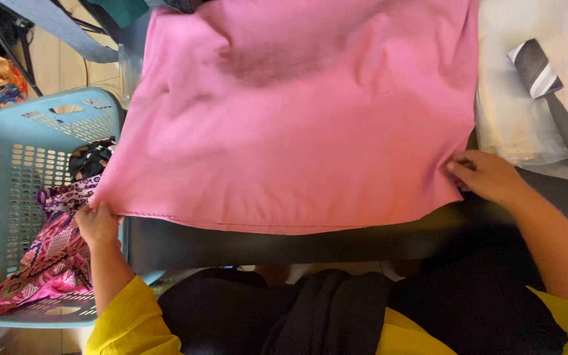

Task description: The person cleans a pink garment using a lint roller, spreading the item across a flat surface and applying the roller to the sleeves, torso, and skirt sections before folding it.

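A large pink cloth lies spread over a dark table. My left hand pinches the cloth's near left corner, just over the basket's edge. My right hand grips the near right corner of the same cloth. Both arms wear yellow sleeves. The cloth's near hem runs straight between the two hands.
A light blue plastic laundry basket stands at the left with patterned pink and dark fabrics inside. A lint roller with a grey handle lies on a white surface at the right. Colourful clothes sit at the far left.
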